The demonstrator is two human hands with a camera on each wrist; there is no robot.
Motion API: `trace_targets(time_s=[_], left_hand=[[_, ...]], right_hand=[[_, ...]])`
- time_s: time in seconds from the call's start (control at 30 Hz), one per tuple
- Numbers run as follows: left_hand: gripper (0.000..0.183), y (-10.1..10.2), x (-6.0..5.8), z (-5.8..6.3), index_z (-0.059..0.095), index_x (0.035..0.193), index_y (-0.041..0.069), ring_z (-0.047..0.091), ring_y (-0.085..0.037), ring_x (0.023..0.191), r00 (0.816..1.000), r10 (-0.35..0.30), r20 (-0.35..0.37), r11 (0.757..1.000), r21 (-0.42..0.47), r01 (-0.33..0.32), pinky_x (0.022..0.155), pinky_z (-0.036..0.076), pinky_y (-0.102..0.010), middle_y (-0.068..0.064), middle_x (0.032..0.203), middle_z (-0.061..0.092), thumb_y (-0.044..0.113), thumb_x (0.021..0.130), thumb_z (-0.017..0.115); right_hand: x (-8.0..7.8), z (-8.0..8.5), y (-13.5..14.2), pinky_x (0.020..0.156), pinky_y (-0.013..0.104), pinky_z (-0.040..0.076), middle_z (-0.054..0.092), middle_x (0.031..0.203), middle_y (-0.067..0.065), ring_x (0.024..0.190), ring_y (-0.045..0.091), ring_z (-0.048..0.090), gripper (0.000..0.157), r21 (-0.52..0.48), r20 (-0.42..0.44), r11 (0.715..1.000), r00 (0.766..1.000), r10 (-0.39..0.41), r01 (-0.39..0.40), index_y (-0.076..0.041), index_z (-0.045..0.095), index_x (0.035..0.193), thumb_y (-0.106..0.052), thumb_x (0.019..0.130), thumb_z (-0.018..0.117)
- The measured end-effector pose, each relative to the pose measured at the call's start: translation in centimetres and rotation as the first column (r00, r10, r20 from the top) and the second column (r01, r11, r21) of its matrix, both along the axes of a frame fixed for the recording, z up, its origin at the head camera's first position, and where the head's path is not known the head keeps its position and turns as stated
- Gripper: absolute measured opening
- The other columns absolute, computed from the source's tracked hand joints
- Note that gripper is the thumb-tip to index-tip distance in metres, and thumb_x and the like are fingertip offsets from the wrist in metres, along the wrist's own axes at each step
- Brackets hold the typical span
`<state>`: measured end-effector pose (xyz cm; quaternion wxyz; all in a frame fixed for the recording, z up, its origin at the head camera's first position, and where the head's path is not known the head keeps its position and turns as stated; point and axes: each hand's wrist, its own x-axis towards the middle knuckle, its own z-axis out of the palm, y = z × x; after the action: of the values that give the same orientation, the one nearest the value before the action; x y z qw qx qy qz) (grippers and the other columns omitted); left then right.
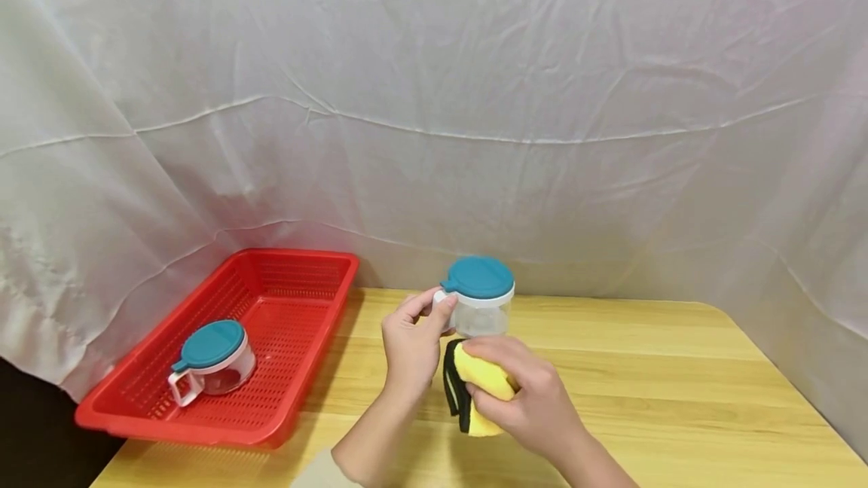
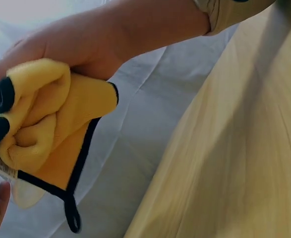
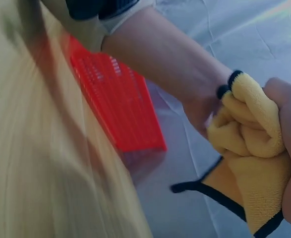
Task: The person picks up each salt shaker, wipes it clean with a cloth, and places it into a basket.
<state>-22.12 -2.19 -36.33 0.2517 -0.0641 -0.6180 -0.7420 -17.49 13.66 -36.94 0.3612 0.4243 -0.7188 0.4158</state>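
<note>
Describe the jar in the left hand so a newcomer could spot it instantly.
From the red basket on the wooden table, look right to the left hand. It holds a translucent, white-rimmed jar with a teal lid. Its lookalike sits inside the basket; this one is held, near the yellow cloth.

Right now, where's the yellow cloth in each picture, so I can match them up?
Head: the yellow cloth is low, just right of the middle, in the right hand.
Left wrist: the cloth is at the left, its black loop hanging down.
Right wrist: the cloth is at the right, its loop pointing left.
Shared landmark: the wooden table, low in head, right in left wrist, left in right wrist.
</note>
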Motion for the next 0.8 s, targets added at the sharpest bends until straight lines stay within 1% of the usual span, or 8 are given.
trace_targets(time_s=[0.17,0.27,0.4,0.53,0.67,0.73,0.8], left_hand=[[0.019,0.46,0.38,-0.05,0.078,0.097,0.009,0.063,-0.018,0.079,0.999,-0.041,-0.026,0.999,-0.021,0.040,0.063,0.062,-0.036,-0.013,0.083,0.061,0.021,0.083,0.081],[0.019,0.64,0.49,-0.04,0.078,0.098,0.007,0.064,-0.019,0.082,0.997,-0.057,-0.044,0.998,-0.012,0.056,0.064,0.062,-0.035,-0.014,0.085,0.062,0.018,0.083,0.080],[0.019,0.69,0.58,0.01,0.077,0.098,0.006,0.064,-0.018,0.083,0.997,-0.048,-0.060,0.999,-0.011,0.048,0.065,0.062,-0.037,-0.013,0.086,0.063,0.017,0.083,0.080],[0.020,0.61,0.67,0.12,0.078,0.100,0.008,0.063,-0.018,0.083,0.998,-0.024,-0.056,1.000,0.007,0.024,0.064,0.062,-0.036,-0.012,0.085,0.063,0.018,0.083,0.080],[0.022,0.52,0.76,0.32,0.078,0.101,0.007,0.062,-0.018,0.081,0.999,-0.014,-0.045,0.999,0.051,0.017,0.064,0.062,-0.035,-0.014,0.085,0.061,0.017,0.082,0.081],[0.022,0.51,0.79,0.40,0.077,0.101,0.006,0.062,-0.018,0.081,0.999,-0.015,-0.044,0.998,0.064,0.018,0.064,0.062,-0.036,-0.014,0.086,0.060,0.016,0.082,0.081],[0.022,0.55,0.82,0.44,0.077,0.102,0.005,0.062,-0.017,0.081,0.999,-0.018,-0.039,0.998,0.067,0.021,0.064,0.062,-0.036,-0.014,0.086,0.060,0.015,0.082,0.080]], right_hand=[[-0.53,0.16,0.65,0.094,0.015,0.050,0.071,0.108,0.012,0.099,0.020,0.066,0.039,-0.094,-0.053,0.989,0.991,-0.123,0.118,-0.004,0.070,0.114,-0.004,0.075,0.077],[-0.78,0.17,0.65,0.095,0.015,0.049,0.071,0.107,0.013,0.097,0.021,0.067,0.033,-0.118,-0.097,0.978,0.978,-0.184,0.172,-0.002,0.071,0.114,-0.017,0.084,0.073],[-0.86,0.23,0.47,0.097,0.015,0.048,0.071,0.108,0.014,0.095,0.024,0.067,0.039,-0.130,-0.143,0.964,0.958,-0.248,0.231,0.002,0.068,0.117,-0.027,0.090,0.067],[-0.83,0.12,0.48,0.094,0.012,0.048,0.070,0.110,0.013,0.092,0.024,0.066,0.045,-0.119,-0.133,0.947,0.940,-0.313,0.298,0.003,0.065,0.122,-0.026,0.088,0.067],[-0.95,-0.09,0.58,0.095,0.010,0.046,0.068,0.113,0.013,0.093,0.026,0.065,0.050,-0.104,-0.097,0.928,0.925,-0.367,0.357,0.003,0.065,0.122,-0.020,0.079,0.072],[-1.05,-0.18,0.67,0.097,0.009,0.045,0.068,0.114,0.013,0.095,0.027,0.066,0.050,-0.100,-0.086,0.920,0.918,-0.388,0.380,0.001,0.066,0.121,-0.018,0.075,0.074],[-1.12,-0.29,0.78,0.097,0.010,0.045,0.070,0.113,0.013,0.095,0.028,0.068,0.047,-0.099,-0.086,0.912,0.910,-0.407,0.398,-0.001,0.068,0.118,-0.018,0.076,0.074]])
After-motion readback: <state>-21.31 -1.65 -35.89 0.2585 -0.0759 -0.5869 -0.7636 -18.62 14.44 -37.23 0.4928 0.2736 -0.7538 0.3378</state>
